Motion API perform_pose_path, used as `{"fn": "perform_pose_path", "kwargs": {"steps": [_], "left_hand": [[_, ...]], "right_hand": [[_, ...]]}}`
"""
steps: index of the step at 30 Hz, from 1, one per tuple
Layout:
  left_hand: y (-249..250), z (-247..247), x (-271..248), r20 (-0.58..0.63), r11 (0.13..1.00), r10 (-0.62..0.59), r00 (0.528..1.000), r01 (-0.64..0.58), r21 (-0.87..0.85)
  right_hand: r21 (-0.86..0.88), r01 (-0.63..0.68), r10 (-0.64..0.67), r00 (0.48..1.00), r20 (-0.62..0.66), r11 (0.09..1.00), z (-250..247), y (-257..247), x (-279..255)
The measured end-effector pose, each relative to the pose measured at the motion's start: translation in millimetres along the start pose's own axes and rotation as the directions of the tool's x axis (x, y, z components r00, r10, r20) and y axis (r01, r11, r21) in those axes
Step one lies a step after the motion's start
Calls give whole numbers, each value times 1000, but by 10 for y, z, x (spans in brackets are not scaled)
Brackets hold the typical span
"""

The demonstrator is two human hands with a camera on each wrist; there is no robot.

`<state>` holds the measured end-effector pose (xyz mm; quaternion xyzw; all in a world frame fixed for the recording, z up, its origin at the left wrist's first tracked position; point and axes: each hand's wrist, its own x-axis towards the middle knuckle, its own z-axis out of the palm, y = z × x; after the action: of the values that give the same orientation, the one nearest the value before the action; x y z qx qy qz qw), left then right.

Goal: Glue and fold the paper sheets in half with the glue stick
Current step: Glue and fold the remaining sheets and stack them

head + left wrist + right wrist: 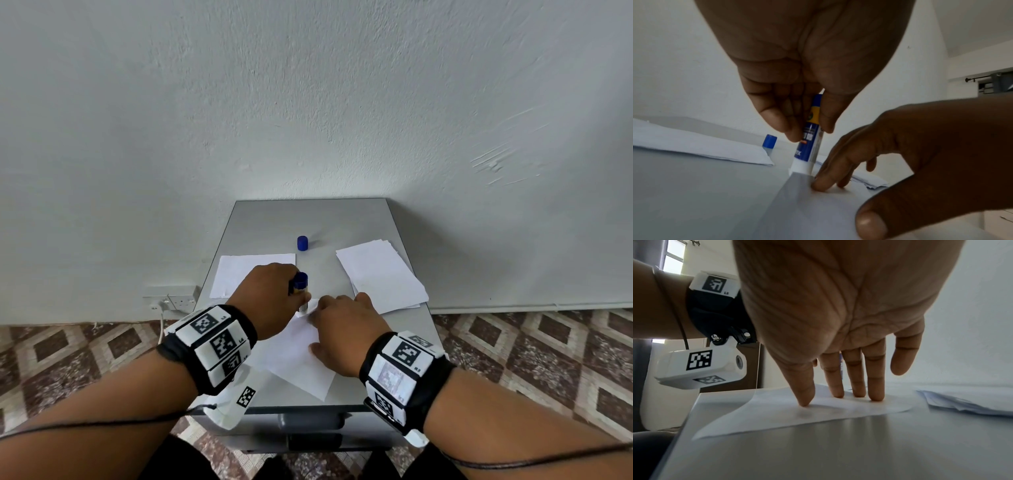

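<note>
Head view, left to right. A stack of white sheets (251, 274) lay at the left edge of the grey worktop (308, 216), its near right part hidden behind the left hand (270, 301). That hand gripped the glue stick (302, 291) with fingers and thumb curled round the barrel; the stick stood nearly upright, blue base uppermost, and in the left wrist view its white tip (802, 167) met the far corner of the single sheet (298, 359), which lay askew in the middle of the worktop and reached toward the near edge. The detached blue cap (302, 243) stood upright farther back, near the centre of the worktop, apart from both stacks. The right hand (346, 329) rested on the single sheet just beside the stick, fingers straight and slightly spread; the right wrist view showed the thumb and three fingertips (838, 394) pressed on the paper, with the little finger lifted clear of it. A second, loosely fanned stack of sheets (382, 275) lay along the right edge of the worktop, its near corner close to the right hand's fingertips. Marker-bearing wristbands (214, 346) were worn on both wrists. A wall socket (174, 301) sat low on the wall, left of the worktop.
</note>
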<state>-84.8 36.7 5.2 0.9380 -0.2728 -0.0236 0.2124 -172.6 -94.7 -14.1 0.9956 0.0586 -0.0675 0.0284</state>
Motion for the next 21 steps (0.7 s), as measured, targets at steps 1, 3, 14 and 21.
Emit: {"fn": "perform_pose_path", "kwargs": {"steps": [1,3,14,21], "left_hand": [[-15,-17,-15,-16,1000,3,1000,-3,-3],[-57,-83,-15,-90,1000,8,996,-9,-15],[-22,-35,29,-79,994,-46,996,38,-101],[-44,4,-21,-29,999,-12,1000,11,-31]], "right_hand": [[-3,4,-4,1000,-1,1000,-1,3,1],[10,9,-9,1000,6,1000,-4,15,2],[-13,33,-31,994,104,999,-13,105,51],[-24,22,-20,995,100,999,-10,90,53]]}}
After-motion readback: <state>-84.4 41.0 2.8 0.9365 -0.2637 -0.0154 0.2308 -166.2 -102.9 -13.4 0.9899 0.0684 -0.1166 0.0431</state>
